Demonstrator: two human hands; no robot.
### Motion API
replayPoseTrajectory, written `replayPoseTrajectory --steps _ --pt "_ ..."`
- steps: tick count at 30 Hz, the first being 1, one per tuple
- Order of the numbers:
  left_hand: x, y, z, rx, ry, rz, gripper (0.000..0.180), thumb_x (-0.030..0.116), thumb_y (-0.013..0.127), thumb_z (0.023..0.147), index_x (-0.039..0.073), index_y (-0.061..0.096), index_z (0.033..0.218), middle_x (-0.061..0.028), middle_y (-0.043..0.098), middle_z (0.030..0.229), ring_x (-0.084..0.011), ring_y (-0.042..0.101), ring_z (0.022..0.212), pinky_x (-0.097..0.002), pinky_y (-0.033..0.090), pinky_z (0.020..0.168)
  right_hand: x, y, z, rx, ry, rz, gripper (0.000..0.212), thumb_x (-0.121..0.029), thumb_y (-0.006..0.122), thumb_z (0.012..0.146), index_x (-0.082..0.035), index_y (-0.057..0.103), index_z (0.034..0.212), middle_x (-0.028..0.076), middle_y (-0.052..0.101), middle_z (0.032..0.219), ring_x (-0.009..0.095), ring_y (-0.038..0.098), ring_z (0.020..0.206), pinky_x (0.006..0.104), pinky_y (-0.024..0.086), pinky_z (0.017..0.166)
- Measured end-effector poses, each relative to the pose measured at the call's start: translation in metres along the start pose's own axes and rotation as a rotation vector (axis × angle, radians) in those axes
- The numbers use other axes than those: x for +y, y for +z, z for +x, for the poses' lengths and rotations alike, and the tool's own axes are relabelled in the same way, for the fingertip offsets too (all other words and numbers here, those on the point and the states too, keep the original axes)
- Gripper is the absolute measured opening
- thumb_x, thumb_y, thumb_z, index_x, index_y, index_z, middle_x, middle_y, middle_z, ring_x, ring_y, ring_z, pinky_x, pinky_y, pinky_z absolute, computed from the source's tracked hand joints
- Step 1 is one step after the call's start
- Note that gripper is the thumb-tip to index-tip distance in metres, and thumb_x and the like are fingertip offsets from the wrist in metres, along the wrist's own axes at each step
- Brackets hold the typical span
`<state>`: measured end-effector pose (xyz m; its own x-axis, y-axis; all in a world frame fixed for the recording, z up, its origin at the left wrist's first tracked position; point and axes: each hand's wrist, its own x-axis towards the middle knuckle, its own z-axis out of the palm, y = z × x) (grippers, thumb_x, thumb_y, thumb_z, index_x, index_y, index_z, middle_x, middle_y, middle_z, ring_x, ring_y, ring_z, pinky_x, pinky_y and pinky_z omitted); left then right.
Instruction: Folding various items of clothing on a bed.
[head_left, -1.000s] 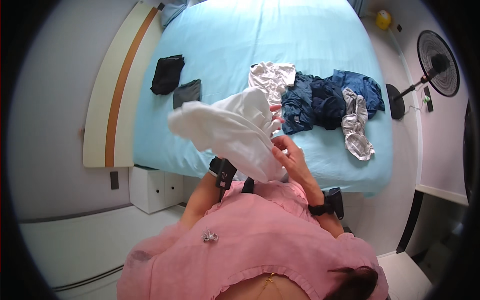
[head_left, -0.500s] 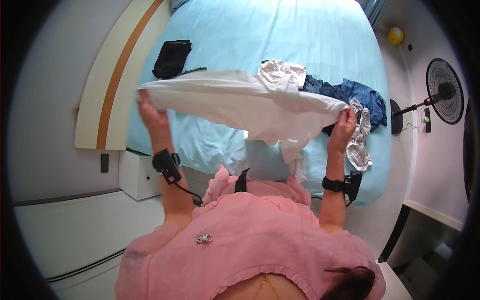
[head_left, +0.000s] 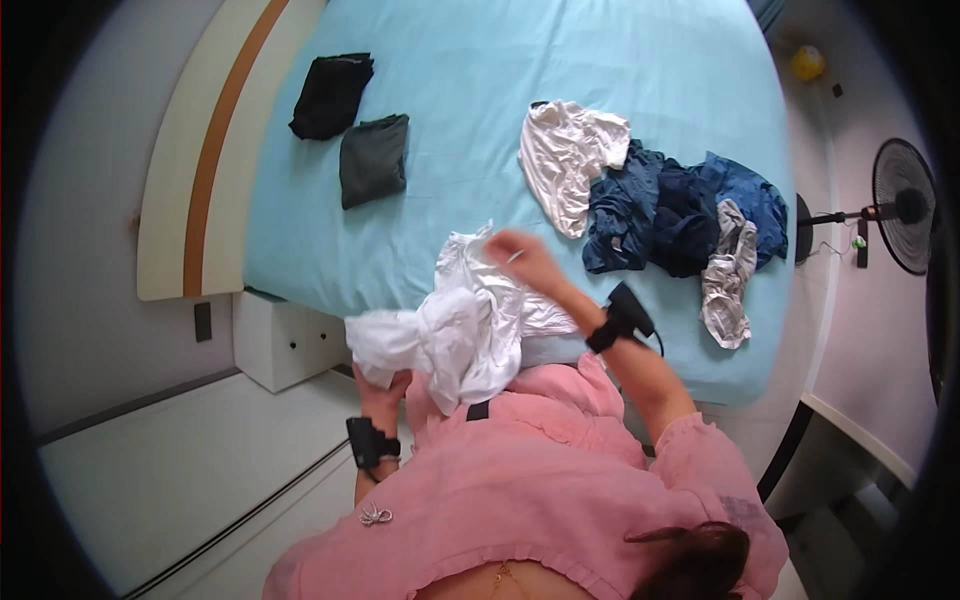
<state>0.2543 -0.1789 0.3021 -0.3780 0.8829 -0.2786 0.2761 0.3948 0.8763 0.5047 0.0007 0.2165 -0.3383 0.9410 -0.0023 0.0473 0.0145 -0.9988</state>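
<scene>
Gripping from below, the left hand [head_left: 383, 385] is closed into the lower left end of a crumpled white garment [head_left: 462, 325]; most of its fingers are buried in the cloth, so only the wrist side shows, with a black wrist strap [head_left: 370, 442] beneath it. Right hand [head_left: 525, 258]: blurred, laid on the garment's upper right part, fingers seeming to pinch the fabric; how firmly it holds cannot be told. A second black strap with a small unit [head_left: 618, 318] sits on that wrist.

White garment: bunched, half on the near edge of the light blue bed [head_left: 480, 120], half hanging off that edge toward the person's pink top [head_left: 520, 480]. Its shape and kind cannot be made out in the folds.

On the bed, toward its far left: one folded black item [head_left: 332, 95] and, just beside it and nearer the person, one folded dark grey item [head_left: 374, 158], apart from each other.

On the bed, right of the white garment: a loose pile, comprising a white shirt [head_left: 565, 160], dark blue clothes [head_left: 680, 205] touching it, and a grey piece [head_left: 728, 270] lying over their right side down to the bed's edge.

Left of the bed: a cream headboard with a brown stripe [head_left: 195, 170]; a white bedside cabinet [head_left: 285, 345] at the bed's near left corner, partly hidden by the mattress.

Right of the bed: a standing fan [head_left: 905, 205], cut by the dark rim.
</scene>
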Motion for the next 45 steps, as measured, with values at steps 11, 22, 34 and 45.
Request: replayPoseTrajectory --steps 11,22,34,45 --pt "-0.036 0.008 -0.139 -0.019 -0.256 0.089 0.065 0.03 0.064 0.073 -0.002 0.039 0.124 -0.017 0.051 0.115 -0.0271 0.049 0.107 -0.0373 0.036 0.093 0.153 -0.074 0.071 0.186 0.704 -1.18 0.104 -0.053 0.074 0.052 -0.018 0.024 0.136 0.021 0.016 0.14 0.039 0.013 0.13 0.0652 0.021 0.093" --pt "-0.071 0.016 -0.08 -0.013 -0.946 -1.045 0.055 0.039 0.051 0.084 0.002 0.043 0.123 -0.0137 0.05 0.122 -0.0268 0.047 0.112 -0.0383 0.035 0.097 0.173 -0.22 -0.006 0.41 0.314 -1.542 0.009 -0.018 0.052 0.074 -0.016 0.06 0.078 0.007 0.052 0.086 0.024 0.05 0.081 0.0385 0.035 0.067" --pt "-0.029 0.037 -0.082 -0.14 -0.53 -0.588 0.049 0.033 0.054 0.081 0.003 0.047 0.119 -0.0114 0.053 0.116 -0.0229 0.05 0.108 -0.0364 0.038 0.093 0.106 -0.302 -0.08 0.398 0.418 -1.478 0.027 -0.004 0.065 0.059 -0.009 0.055 0.084 0.011 0.05 0.089 0.029 0.051 0.09 0.0391 0.047 0.074" --pt "0.069 0.023 -0.031 -0.663 -0.194 -0.389 0.052 0.025 0.065 0.068 -0.005 0.052 0.108 -0.0086 0.059 0.099 -0.0147 0.055 0.091 -0.0269 0.042 0.079 0.068 -0.311 -0.143 0.745 0.33 -1.547 0.041 -0.022 0.061 0.071 -0.007 0.054 0.109 0.015 0.057 0.101 0.03 0.054 0.096 0.0388 0.041 0.084"
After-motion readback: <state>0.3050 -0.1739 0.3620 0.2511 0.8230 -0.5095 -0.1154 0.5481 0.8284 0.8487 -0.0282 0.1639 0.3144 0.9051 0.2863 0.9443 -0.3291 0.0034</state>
